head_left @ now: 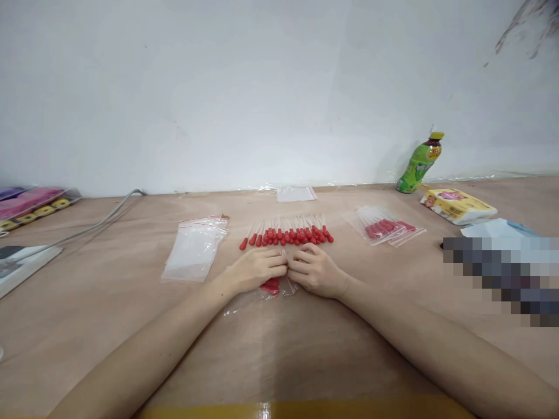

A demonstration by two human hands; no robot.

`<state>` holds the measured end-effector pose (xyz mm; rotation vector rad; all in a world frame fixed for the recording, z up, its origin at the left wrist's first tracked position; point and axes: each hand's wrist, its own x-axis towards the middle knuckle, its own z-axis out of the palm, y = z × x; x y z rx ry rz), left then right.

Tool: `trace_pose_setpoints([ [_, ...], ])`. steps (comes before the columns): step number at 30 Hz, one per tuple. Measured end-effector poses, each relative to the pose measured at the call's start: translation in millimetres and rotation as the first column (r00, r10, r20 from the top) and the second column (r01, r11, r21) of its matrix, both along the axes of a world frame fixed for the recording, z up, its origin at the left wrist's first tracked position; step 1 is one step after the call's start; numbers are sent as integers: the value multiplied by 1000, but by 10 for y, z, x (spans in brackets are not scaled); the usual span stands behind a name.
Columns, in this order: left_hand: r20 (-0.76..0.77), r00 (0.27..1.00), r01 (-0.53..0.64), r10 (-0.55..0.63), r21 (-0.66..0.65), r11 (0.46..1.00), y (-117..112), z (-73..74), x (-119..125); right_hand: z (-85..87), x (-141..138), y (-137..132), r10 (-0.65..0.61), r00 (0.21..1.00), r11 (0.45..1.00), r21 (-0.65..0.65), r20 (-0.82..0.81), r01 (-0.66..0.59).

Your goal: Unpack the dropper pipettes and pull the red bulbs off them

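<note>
1. Both of my hands lay close together on the worktop [279, 355], the fingertips almost meeting in the middle.
2. My left hand [257, 269] was palm down, with the fingers curled onto the upper edge of a small clear bag [244, 302].
3. My right hand [317, 270] did the same from the other side, so the grip of each hand was nearly closed on this bag.
4. I could not tell if the thumbs were under the plastic or only beside it.
5. The small clear bag lay flat on the worktop, directly under and just in front of my hands, and the red bulbs [271, 285] inside it showed between my wrists.
6. Just behind my fingers there was a row of droppers [286, 234] with red bulbs, lying side by side, their thin clear tips pointing to the wall.
7. At the left of the row, a pile of empty bags [194, 250] rested, apart from my left hand.
8. At the right, some filled bags [386, 228] with red bulbs lay, well apart from my right hand.
9. Far right, near the wall, a green bottle [420, 163] stood tilted, with a yellow packet [457, 205] just beside it.
</note>
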<state>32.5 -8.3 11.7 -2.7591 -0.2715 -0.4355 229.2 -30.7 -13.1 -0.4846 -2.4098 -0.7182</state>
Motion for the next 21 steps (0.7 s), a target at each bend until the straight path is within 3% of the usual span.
trace_pose_setpoints([
  [3,-14,1000,-4,3,-10,1000,12,-22,-3,4,-2,2,9,999,1000,-3,35,-9],
  [8,50,993,-99,107,-134,986,-2,-25,-41,-29,-12,-8,-6,999,1000,19,-41,7],
  [11,29,997,-72,77,-158,985,-11,-11,-55,-37,-17,-23,-4,998,999,37,-63,6],
  [16,47,999,-23,26,-61,998,-3,-15,-54,-18,-22,-38,-9,998,998,56,-63,12],
  [21,-32,999,-18,21,80,997,-12,-21,-42,17,-41,-50,-20,1000,999,44,-11,20],
])
